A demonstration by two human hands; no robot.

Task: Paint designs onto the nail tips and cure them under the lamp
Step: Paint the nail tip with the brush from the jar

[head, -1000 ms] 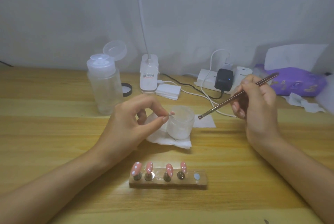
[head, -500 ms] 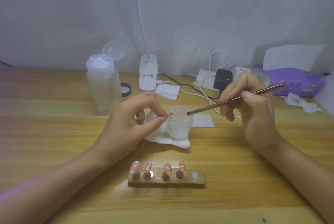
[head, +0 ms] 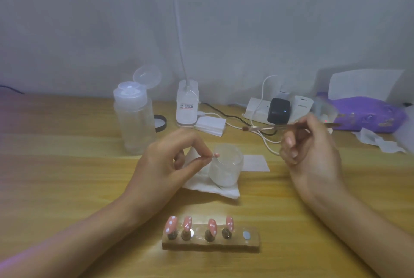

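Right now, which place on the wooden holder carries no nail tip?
The rightmost one: only a bare silver disc shows there, while the other four hold pink, white-dotted nail tips.

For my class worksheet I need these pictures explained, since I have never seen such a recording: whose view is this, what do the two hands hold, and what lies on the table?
No machine: a person works with bare hands. One camera worn on the head looks forward and down, and every picture is taken from there. The left hand pinches a small pink nail tip near the rim of a frosted jar on a white tissue. The right hand holds a thin brush. At the front of the table a wooden holder carries four pink nail tips with white dots; its fifth spot is free. Behind stand a clear bottle with its lid open, a white lamp base, a power strip and a purple pack.
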